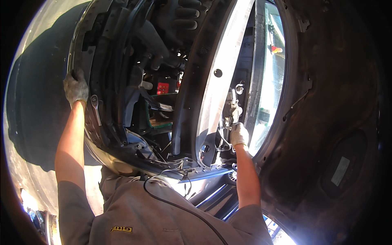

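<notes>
I lean over a car's engine bay, both hands in pale work gloves. My left hand (76, 87) is closed over the front edge (86, 61) of the car at the left, fingers curled and partly hidden. Close to that wrist, a ratchet wrench (96, 109) lies on the dark front panel. At the right, my right hand (239, 134) reaches into the recess below the windshield. Its fingers close on the near end of a silvery metal assembly that looks like a wiper motor (233, 111); the fingertips are partly hidden. Thin wiring hangs beside it.
A bright metal crossmember (223, 53) runs between engine bay and recess. The raised hood (335, 106) fills the right side, beside the windshield (272, 73). A red-topped part (163, 88) sits deep in the bay. A black cable (183, 208) crosses before my shirt.
</notes>
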Motion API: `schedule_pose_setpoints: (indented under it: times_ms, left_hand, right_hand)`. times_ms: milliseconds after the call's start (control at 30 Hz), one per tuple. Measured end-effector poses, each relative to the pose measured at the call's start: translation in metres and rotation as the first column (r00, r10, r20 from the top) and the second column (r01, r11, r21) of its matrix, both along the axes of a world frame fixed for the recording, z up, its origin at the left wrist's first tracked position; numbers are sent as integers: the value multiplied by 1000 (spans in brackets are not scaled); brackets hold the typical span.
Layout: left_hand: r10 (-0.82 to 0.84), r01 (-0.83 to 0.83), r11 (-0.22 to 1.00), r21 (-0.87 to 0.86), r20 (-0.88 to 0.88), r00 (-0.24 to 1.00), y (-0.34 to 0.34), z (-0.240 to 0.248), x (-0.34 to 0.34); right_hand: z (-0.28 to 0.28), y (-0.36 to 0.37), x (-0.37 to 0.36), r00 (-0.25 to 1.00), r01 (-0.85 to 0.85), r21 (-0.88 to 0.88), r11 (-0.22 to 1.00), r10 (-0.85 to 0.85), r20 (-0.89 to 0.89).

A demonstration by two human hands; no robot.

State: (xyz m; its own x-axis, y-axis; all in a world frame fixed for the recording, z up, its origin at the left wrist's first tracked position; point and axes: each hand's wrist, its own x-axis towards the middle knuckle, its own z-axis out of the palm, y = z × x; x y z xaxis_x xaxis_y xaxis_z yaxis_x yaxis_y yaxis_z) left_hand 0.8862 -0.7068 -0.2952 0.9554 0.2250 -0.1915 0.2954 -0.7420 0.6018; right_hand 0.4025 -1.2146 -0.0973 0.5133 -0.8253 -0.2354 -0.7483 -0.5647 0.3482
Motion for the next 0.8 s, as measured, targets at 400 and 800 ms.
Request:
schedule_pose_setpoints:
  times_ms: [400,800]
  left_hand:
    - [-4,4,1000,-10,11,1000,3,-4,1]
    - [-103,438,801,-408,627,772,-100,127,-23]
  right_hand:
    - [17,17,19,997,-35,-15,999,34,-66]
    - [19,27,9,998,-51,-41,998,52,30]
